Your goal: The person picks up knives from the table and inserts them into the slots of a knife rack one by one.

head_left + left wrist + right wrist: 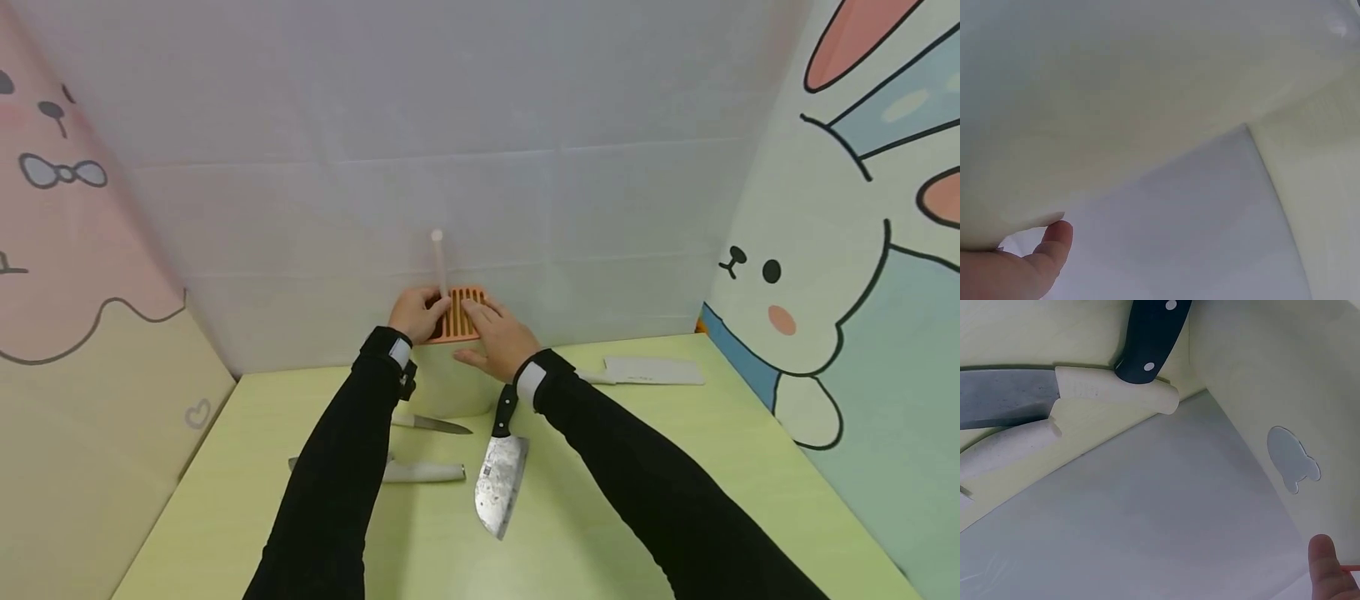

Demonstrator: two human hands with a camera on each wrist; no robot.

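A cream knife block [450, 379] with an orange slotted top [467, 317] stands against the back wall. A white rod-like handle [438, 258] sticks up from its left part. My left hand [415, 315] grips the block's upper left edge, thumb over the top beside that handle; its lower fingers are hidden. On the right, my right hand [504, 340] rests on the top with fingers extended, thumb lower on the front. Just below it lies a black-handled cleaver [501, 479]. In the right wrist view, one fingertip [1321, 547] shows near the orange rim.
A white cleaver [652, 370] lies at the back right of the yellow-green table [600, 533]. In front of the block are a small knife [442, 426] and a white-handled piece [423, 472], partly covered by the left sleeve. Printed panels [817, 308] border the sides.
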